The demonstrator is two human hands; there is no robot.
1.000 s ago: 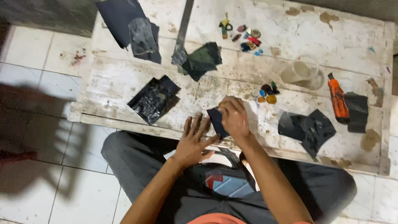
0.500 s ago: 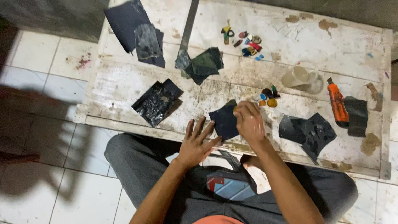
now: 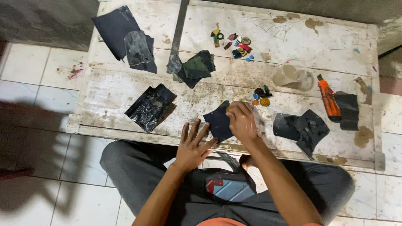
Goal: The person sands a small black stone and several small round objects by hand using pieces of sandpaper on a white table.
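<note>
worn white board [image 3: 125, 90], left hand [image 3: 193, 146] flat beside dark sheet [image 3: 218, 122], right hand [image 3: 241, 122] perhaps pinching something

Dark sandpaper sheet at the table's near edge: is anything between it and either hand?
Nothing visible. The left hand lies flat with its fingertips on the near edge of the dark rectangular sandpaper sheet, and the right hand rests closed directly on its right side. The small coloured pieces sit apart, farther back on the worn white wooden table.
</note>
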